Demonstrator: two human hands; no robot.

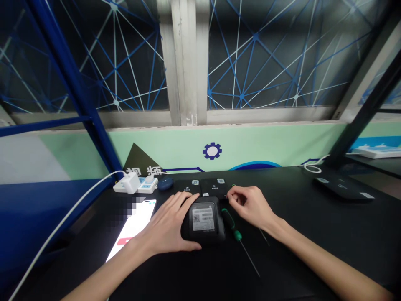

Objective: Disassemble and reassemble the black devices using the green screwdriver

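Note:
My left hand [171,223] is wrapped round the left side of a black box-shaped device [219,228], its thumb along the near edge. A white printed label [203,218] with a square code faces up on the device. Just right of it, my right hand [249,205] is closed in a pinch; what its fingertips hold, if anything, is too small to make out. Between the device and that hand lies a screwdriver [238,235] with a black and green handle, its shaft pointing toward me. A second thin metal shaft [265,237] shows from under my right hand.
Behind the device lie two flat black boxes [214,187]. On the left are a lit phone [134,225], a white power strip [148,185] with a plugged-in charger [130,182] and a dark blue case [165,184]. A flat black device [343,188] lies far right.

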